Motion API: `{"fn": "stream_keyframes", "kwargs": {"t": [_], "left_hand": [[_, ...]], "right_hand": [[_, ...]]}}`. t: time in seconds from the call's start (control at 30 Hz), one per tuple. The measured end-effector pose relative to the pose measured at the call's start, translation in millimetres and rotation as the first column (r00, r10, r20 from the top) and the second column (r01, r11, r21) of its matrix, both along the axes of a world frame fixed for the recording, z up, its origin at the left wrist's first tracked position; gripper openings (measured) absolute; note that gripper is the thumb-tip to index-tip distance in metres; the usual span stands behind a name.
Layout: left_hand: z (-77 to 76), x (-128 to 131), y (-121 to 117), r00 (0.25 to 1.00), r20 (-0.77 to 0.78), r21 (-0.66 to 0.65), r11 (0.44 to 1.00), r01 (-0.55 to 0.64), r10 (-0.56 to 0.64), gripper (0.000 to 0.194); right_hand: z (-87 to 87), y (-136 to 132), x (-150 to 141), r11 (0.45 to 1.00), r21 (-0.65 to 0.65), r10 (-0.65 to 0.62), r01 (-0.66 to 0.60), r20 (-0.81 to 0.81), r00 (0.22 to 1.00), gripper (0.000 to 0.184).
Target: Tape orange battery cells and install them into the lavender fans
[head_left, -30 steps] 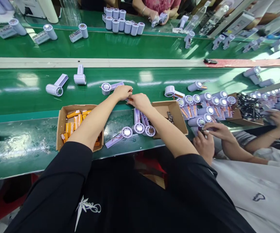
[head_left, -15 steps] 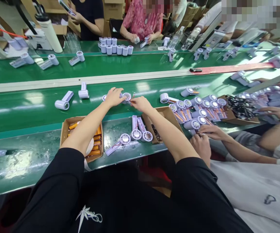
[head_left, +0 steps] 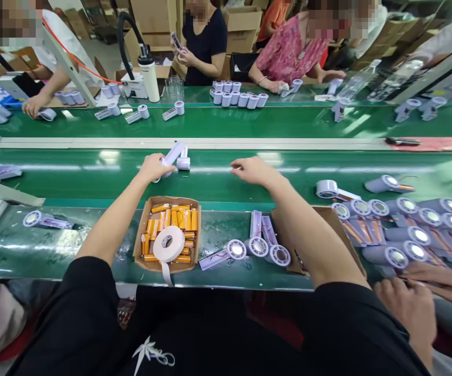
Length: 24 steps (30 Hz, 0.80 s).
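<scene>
Over the green conveyor belt, my left hand [head_left: 155, 168] is closed on a lilac handheld-fan housing [head_left: 174, 153], its trough-like handle pointing up and right. The hand covers part of its round head. A second lilac housing [head_left: 183, 163] is just right of it. My right hand [head_left: 255, 171] hovers above the belt, fingers loosely bent, with nothing visible in it. Below my left hand, a cardboard box [head_left: 137, 250] holds orange wrapped battery cells [head_left: 187, 219] and a roll of white tape [head_left: 175, 249]. Several housings [head_left: 258, 246] lie on the ledge between my arms.
Another box [head_left: 330, 211] is partly under my right forearm. Many housings with orange cells [head_left: 417, 235] are heaped at right, near a co-worker's hands [head_left: 409, 303]. One housing [head_left: 46, 220] lies on the ledge at left. People sit across the belt beyond a pale divider rail [head_left: 249, 142].
My view has turned left. My hands were close together over housings on the belt; now they are apart, the left one on a housing farther left and the right one off the housings.
</scene>
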<state>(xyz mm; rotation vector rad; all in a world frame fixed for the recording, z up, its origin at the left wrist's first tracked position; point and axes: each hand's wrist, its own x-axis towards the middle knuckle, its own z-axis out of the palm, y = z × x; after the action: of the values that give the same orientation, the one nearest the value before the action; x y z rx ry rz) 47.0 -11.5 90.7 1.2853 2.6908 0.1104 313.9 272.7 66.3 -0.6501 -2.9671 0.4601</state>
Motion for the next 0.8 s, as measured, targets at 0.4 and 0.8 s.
{"fn": "stream_keyframes", "kwargs": {"t": [0.4, 0.8], "left_hand": [[-46.4, -9, -28, 1.0, 0.023, -0.174, 0.985, 0.006, -0.002, 0.073], [-9.8, -68, -39, 0.981, 0.167, -0.093, 0.992, -0.087, 0.102, 0.071]], "right_hand": [[-60.4, -109, -170, 0.967, -0.257, -0.048, 0.006, -0.155, 0.987, 0.062], [-24.6, -104, -102, 0.982, -0.188, -0.056, 0.03, -0.135, 0.989, 0.072]]}}
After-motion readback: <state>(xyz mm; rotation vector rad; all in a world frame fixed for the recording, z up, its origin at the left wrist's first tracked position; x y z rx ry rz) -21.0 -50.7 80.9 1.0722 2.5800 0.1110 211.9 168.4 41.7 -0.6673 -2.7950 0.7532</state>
